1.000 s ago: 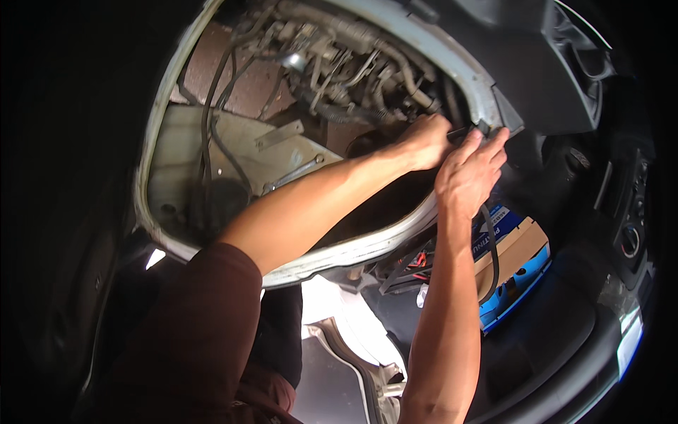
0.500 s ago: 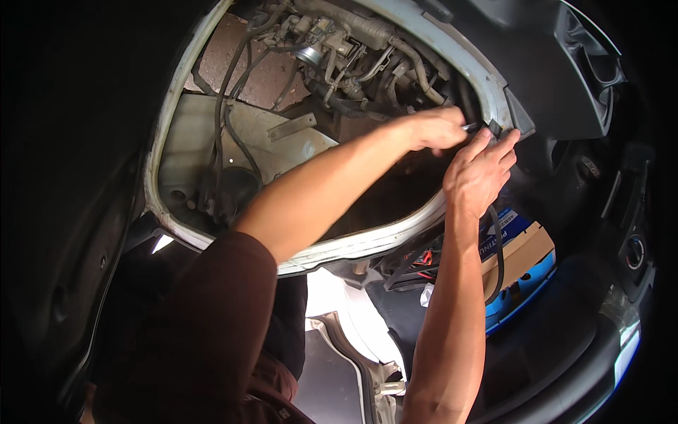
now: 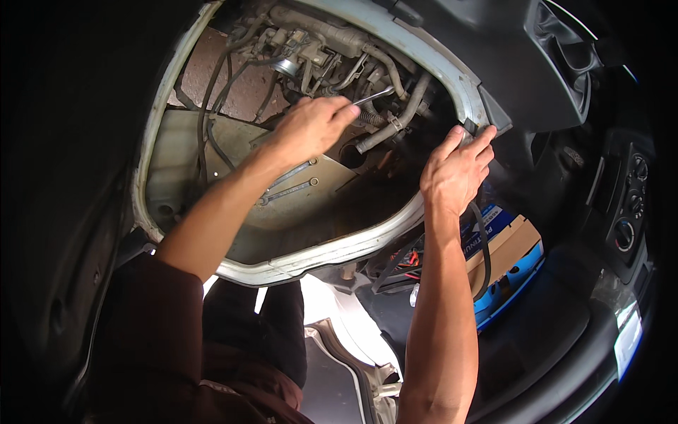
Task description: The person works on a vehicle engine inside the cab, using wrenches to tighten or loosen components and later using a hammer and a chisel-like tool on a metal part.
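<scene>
My left hand is closed on a wrench, its bright end pointing toward the hoses inside the engine opening. At the right corner of the pale metal rim, my right hand is closed, thumb and fingers around a black rubber strip that hangs below the hand. Part of the strip is hidden under the palm. Beneath my left forearm, two more wrenches lie on the light-coloured panel inside the opening.
Engine parts and a loose-ended grey hose fill the opening's far side. Dark cables run down its left part. A blue-and-tan box stands at the right, below the dashboard controls.
My left hand has moved left, away from the right corner, with the wrench in it. My right hand stays at the rim. The wrenches on the panel and the grey hose have come into sight.
</scene>
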Demonstrator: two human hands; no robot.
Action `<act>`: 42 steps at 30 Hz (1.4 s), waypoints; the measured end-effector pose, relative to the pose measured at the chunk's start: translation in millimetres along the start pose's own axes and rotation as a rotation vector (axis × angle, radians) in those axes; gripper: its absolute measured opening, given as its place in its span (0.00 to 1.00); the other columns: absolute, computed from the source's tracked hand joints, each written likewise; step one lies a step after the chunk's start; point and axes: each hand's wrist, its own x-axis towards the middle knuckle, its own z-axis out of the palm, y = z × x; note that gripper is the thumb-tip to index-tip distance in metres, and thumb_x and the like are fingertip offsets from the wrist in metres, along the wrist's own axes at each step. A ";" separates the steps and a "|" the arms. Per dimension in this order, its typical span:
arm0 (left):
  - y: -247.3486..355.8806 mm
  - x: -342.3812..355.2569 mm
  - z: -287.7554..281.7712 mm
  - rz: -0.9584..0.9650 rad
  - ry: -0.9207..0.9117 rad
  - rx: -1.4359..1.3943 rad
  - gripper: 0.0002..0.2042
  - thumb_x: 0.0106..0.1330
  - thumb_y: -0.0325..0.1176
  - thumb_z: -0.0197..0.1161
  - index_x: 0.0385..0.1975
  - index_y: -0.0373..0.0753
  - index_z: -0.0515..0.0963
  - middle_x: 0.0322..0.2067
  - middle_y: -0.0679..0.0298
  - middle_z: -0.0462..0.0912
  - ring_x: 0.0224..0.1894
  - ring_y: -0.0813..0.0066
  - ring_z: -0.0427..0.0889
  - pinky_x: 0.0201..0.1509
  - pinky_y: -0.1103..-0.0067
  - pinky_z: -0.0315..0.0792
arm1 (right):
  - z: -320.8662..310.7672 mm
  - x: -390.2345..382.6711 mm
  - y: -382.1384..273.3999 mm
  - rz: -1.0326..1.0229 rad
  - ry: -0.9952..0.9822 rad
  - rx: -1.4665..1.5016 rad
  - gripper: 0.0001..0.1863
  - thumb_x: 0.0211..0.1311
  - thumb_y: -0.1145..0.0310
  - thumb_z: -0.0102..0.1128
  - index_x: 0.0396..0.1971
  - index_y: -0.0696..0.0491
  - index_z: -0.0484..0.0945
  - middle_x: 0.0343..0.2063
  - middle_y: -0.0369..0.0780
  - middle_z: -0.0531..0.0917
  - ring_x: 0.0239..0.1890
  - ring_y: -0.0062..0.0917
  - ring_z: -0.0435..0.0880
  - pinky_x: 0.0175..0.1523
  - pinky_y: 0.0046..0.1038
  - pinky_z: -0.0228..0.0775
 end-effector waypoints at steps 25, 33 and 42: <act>75.5 78.0 -12.1 0.758 -0.227 0.939 0.06 0.56 0.30 0.67 0.25 0.35 0.87 0.34 0.52 0.88 0.43 0.56 0.89 0.41 0.64 0.86 | -0.9 -0.9 -2.1 0.005 0.004 -0.022 0.38 0.81 0.48 0.46 0.79 0.55 0.51 0.70 0.60 0.67 0.69 0.57 0.70 0.70 0.50 0.69; 71.5 74.3 -18.9 0.776 -0.258 1.057 0.06 0.59 0.30 0.66 0.26 0.39 0.89 0.30 0.58 0.91 0.35 0.58 0.92 0.34 0.65 0.84 | -2.3 -1.2 -2.0 -0.007 -0.014 -0.011 0.39 0.81 0.48 0.47 0.79 0.56 0.51 0.70 0.60 0.67 0.68 0.57 0.70 0.71 0.50 0.68; 7.5 102.3 -19.3 0.735 -0.397 1.091 0.16 0.77 0.44 0.59 0.32 0.40 0.85 0.26 0.60 0.90 0.34 0.58 0.91 0.32 0.63 0.82 | 3.7 0.4 2.5 -0.039 0.034 -0.021 0.39 0.80 0.48 0.47 0.80 0.56 0.51 0.69 0.60 0.67 0.68 0.56 0.71 0.71 0.50 0.68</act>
